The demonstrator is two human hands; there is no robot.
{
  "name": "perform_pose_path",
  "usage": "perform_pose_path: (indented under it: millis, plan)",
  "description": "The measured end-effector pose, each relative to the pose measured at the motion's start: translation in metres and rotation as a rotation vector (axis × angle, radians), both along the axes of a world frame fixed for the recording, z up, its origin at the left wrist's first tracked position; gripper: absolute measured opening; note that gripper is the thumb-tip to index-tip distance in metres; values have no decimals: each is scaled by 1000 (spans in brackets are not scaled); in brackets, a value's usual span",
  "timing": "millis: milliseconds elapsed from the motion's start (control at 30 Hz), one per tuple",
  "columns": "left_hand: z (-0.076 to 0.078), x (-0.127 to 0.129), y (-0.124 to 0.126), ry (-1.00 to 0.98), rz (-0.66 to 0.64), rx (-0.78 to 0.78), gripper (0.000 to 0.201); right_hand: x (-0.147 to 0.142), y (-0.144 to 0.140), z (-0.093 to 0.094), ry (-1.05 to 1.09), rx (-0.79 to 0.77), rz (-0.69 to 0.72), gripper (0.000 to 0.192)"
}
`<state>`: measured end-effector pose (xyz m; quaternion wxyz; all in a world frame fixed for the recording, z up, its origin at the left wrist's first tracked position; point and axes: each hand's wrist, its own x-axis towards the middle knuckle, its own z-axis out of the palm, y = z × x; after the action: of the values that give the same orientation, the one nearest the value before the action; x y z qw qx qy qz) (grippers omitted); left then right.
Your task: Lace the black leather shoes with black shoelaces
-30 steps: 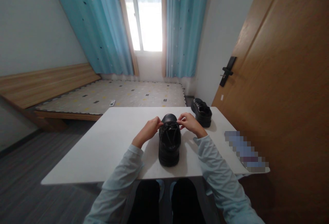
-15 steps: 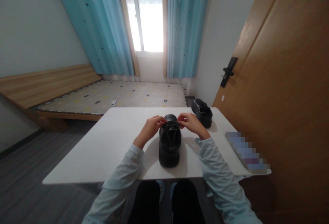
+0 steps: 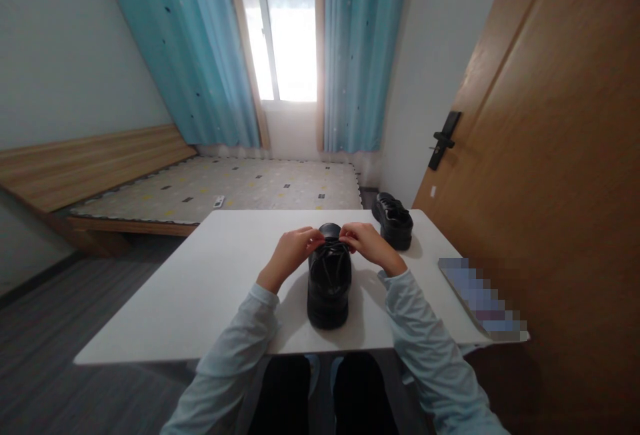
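A black lace-up shoe [image 3: 329,288] stands upright on the white table [image 3: 210,288], its toe towards me. At the upper left of its lacing, my left hand [image 3: 299,248] has its fingers pinched on the shoelace [image 3: 336,246]. My right hand [image 3: 364,242] pinches the lace from the other side, close to the shoe's tongue. The fingertips of both hands are near each other over the top of the laces. Just how the thin lace runs between the fingers is too small to make out.
A second black shoe [image 3: 395,220] stands at the table's back right. A blurred-out flat item [image 3: 480,298] lies along the right edge. Beyond the table is a bed [image 3: 250,182] with a small white object [image 3: 219,202] on it. A wooden door [image 3: 550,155] rises on the right.
Both hands have come closer together over the top of the laces, the right one moving slightly left. The shoe stays in place on the table.
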<state>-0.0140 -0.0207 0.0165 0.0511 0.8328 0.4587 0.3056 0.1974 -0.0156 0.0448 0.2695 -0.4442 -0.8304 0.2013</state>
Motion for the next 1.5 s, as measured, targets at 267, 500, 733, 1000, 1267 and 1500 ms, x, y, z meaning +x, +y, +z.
perform_pose_path:
  millis: [267,500,733,1000,1267,1500]
  plan:
    - [-6,-4,1,-59,-48,-37,2,6,1,-3,-30,-36,43,10]
    - [-8,-7,-1,-111,-68,-34,5,13,4,-8,23,-51,54,8]
    - [2,-11,-8,-125,-69,-113,12,21,5,-11,-9,1,43,12]
    - [2,-12,-7,-157,-52,-186,7,19,3,-8,-90,-14,79,20]
    - [4,-6,-7,-226,-68,-217,19,17,2,-8,83,-166,7,11]
    - [6,-1,-9,-277,-55,-252,18,20,3,-8,307,-358,177,11]
